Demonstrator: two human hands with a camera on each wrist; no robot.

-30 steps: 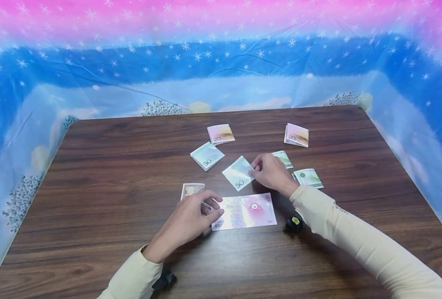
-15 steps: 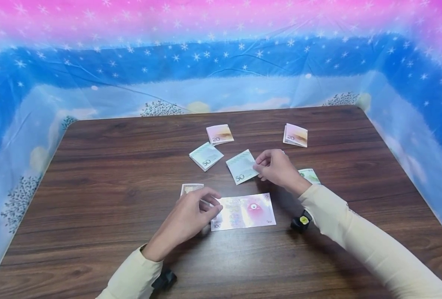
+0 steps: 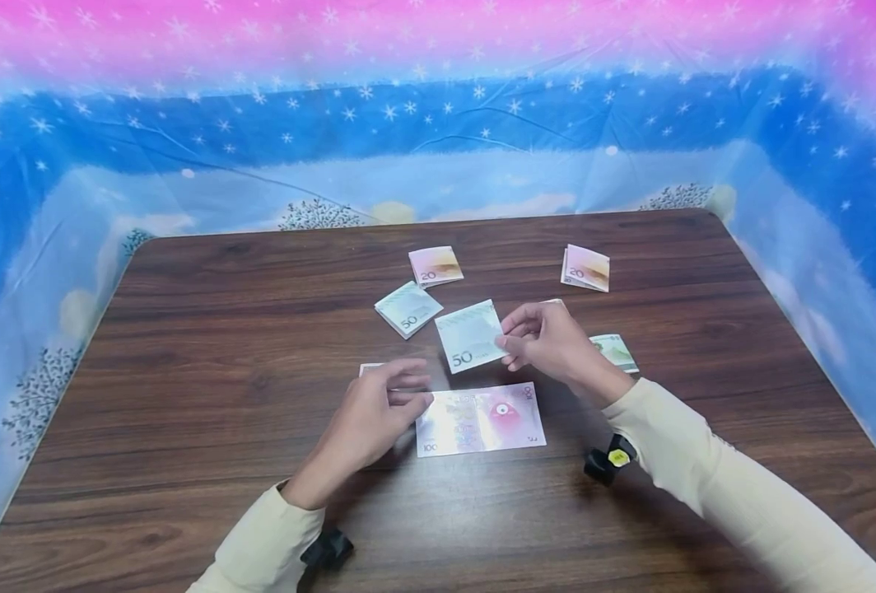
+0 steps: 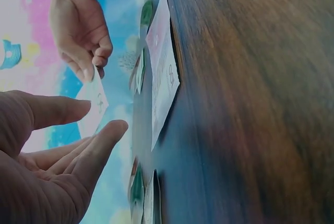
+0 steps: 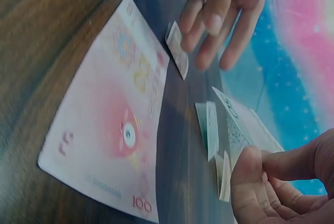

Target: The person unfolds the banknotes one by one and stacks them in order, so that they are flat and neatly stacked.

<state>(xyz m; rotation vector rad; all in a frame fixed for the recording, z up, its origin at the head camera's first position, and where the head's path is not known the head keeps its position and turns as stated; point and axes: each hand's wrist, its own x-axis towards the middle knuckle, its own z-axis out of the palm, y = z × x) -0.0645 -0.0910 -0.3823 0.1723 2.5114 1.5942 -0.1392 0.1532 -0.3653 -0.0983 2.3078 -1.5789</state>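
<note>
My right hand [image 3: 556,346] pinches the right edge of a folded greenish 50 banknote [image 3: 470,336], held up off the table. In the right wrist view the thumb and fingers meet on the note's edge. A pink 100 banknote [image 3: 482,420] lies unfolded on the table below it. My left hand [image 3: 375,416] hovers at the left end of the 100 note, with thumb and fingers apart and nothing between them, as the left wrist view shows. Behind the left hand a brownish folded note [image 5: 177,51] is mostly hidden in the head view.
Another folded 50 note [image 3: 408,310] lies behind, close to a folded 20 note [image 3: 438,265]. A second 20 note [image 3: 586,268] is at the back right. A folded green note [image 3: 614,352] shows beside my right wrist. The brown wooden table [image 3: 208,329] has a patterned cloth [image 3: 438,115] around it.
My right hand has lifted the folded 50 note off the table and turned it straighter, then brought it slightly left toward my left hand. The left hand has risen a little.
</note>
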